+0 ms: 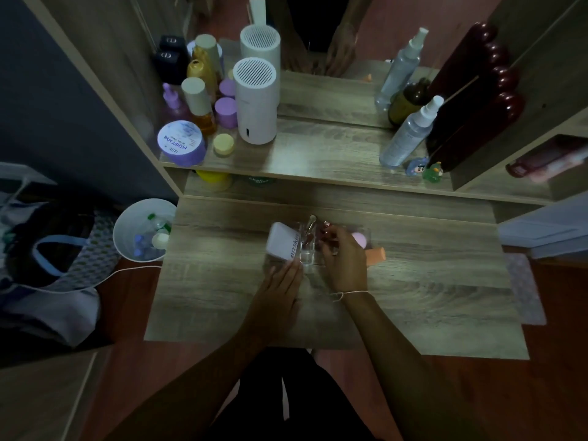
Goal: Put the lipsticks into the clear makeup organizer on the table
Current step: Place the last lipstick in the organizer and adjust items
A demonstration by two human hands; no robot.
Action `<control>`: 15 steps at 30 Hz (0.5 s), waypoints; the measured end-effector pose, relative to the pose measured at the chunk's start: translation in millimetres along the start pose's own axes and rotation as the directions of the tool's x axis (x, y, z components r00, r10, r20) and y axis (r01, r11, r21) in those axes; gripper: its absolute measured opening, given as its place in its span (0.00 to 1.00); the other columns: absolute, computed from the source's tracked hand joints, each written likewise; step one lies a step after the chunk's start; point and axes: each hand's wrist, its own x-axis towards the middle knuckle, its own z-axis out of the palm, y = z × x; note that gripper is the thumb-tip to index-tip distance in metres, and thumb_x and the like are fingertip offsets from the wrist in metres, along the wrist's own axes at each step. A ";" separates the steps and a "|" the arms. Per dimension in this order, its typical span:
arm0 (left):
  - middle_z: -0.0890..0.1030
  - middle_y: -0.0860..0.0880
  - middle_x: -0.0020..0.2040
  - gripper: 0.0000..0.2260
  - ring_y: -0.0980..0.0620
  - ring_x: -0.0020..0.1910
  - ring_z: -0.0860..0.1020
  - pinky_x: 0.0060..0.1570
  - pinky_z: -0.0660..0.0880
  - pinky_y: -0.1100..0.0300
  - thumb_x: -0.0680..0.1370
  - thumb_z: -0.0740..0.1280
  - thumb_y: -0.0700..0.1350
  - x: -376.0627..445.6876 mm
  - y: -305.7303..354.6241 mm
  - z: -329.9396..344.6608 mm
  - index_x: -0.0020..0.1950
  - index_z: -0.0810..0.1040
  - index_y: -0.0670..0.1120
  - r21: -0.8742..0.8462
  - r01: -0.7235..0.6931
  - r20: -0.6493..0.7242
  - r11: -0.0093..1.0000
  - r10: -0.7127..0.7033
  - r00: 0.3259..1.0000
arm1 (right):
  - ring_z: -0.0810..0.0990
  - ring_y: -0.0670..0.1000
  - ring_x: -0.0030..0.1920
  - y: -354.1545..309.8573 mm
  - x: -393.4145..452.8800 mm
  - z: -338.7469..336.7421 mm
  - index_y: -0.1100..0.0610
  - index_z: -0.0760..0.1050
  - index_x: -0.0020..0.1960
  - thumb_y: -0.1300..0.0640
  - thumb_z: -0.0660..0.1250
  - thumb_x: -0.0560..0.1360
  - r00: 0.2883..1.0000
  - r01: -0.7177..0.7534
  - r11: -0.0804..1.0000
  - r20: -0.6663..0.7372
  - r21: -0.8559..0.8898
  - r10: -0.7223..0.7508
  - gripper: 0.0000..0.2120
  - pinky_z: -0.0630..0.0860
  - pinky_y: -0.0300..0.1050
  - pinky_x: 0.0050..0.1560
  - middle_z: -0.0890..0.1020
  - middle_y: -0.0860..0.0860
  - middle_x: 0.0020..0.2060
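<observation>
Standing on the table, the clear organizer holds a white tube and a metal-tipped stick. The right hand pinches a reddish lipstick over it; the left hand rests open against its near edge.

organizer on table, bin left

Purple jar lid on the shelf reads "MOIST HYA", upside down. White tube in the clear organizer reads "4U2skin", roughly. Green lid under the shelf: lettering unreadable.
</observation>
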 end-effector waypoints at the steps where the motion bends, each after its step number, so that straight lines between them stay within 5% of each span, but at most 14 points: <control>1: 0.63 0.42 0.75 0.28 0.45 0.75 0.60 0.72 0.54 0.45 0.76 0.59 0.51 0.0 -0.2 -0.3 0.74 0.62 0.40 0.004 -0.004 -0.002 1.000 0.004 1.000 | 0.82 0.53 0.49 -0.5 0.1 0.1 0.58 0.78 0.54 0.64 0.70 0.73 1.000 0.000 1.000 0.000 0.001 0.000 0.11 0.80 0.49 0.50 0.83 0.56 0.49; 8: 0.62 0.42 0.76 0.28 0.45 0.75 0.58 0.73 0.55 0.44 0.77 0.58 0.51 -0.4 1.1 -1.8 0.75 0.61 0.41 -0.005 0.012 0.012 1.000 -0.012 1.000 | 0.82 0.53 0.48 -0.1 -0.2 -1.0 0.59 0.78 0.53 0.64 0.71 0.72 1.000 -0.015 1.000 -0.009 -0.002 0.015 0.10 0.77 0.44 0.48 0.84 0.56 0.48; 15: 0.62 0.41 0.75 0.29 0.45 0.75 0.59 0.73 0.58 0.42 0.76 0.62 0.50 0.8 0.6 -0.7 0.74 0.61 0.40 -0.018 0.018 0.028 1.000 -0.018 0.999 | 0.83 0.54 0.46 -0.9 -0.8 -3.1 0.59 0.78 0.51 0.63 0.71 0.72 1.000 -0.027 1.000 -0.011 -0.005 0.027 0.08 0.80 0.49 0.47 0.84 0.56 0.46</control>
